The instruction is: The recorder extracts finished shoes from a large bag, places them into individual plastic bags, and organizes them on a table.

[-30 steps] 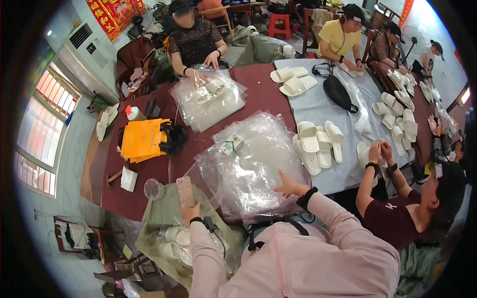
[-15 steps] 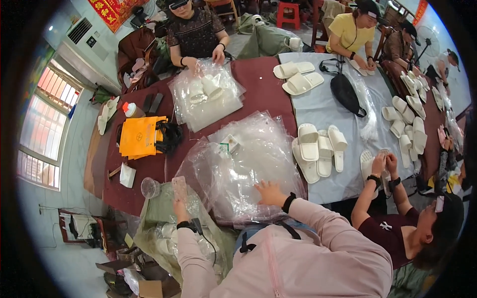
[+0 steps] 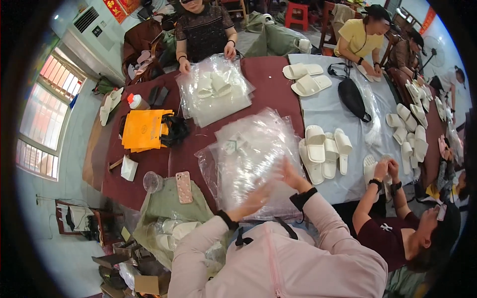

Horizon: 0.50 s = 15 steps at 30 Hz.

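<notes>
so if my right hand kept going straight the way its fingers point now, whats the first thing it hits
Probably more of the pile of clear plastic bags: the right hand already lies on it, fingers pointing up and left across the table. Motion blur makes the exact direction uncertain.

Both hands sit on the heap of clear plastic bags point(image 3: 253, 159), which fills the table point(image 3: 271, 84) right ahead. To the left a phone point(image 3: 184, 186) and a clear cup point(image 3: 152, 182) crowd the near edge; beyond them there's open maroon table. To the right, white slippers point(image 3: 323, 151) lie just beside the heap, and a co-worker's hands point(image 3: 385, 171) block further right.
</notes>
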### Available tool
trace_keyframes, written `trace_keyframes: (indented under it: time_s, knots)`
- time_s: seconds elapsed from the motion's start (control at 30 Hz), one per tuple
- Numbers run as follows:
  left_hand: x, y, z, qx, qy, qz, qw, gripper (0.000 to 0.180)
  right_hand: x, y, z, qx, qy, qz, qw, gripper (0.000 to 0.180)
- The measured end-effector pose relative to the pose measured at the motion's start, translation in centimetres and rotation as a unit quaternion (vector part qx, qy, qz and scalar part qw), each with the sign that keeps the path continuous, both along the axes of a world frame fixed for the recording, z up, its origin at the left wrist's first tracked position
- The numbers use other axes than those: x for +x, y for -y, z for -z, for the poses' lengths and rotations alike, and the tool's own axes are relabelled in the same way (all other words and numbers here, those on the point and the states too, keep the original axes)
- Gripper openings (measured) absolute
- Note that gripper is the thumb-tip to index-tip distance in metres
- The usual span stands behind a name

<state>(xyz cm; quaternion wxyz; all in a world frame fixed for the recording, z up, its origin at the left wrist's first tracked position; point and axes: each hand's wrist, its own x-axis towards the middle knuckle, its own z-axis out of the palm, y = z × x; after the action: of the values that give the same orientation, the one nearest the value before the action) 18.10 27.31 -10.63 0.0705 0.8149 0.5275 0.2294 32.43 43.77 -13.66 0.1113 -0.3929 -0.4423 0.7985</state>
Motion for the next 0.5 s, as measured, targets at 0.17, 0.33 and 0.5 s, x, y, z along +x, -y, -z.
trace_keyframes:
  time_s: [0.17, 0.33, 0.5]
  knots:
    - [2.7, -1.2, 0.3, -0.087, -0.191, 0.187, 0.960, 0.032, 2.4, -3.2, -3.5, -0.112, 0.003, 0.106, 0.988, 0.069]
    - [4.0, 0.5, 4.6, -0.070, -0.029, 0.142, 0.987, 0.023, 1.5, -2.3, -0.7, 0.047, 0.134, 0.105, 0.984, 0.047]
    - [1.3, 0.5, -1.2, -0.587, 0.087, 0.110, 0.797, 0.035, 2.9, -3.3, 2.9, 0.202, 0.187, 0.142, 0.951, 0.031]
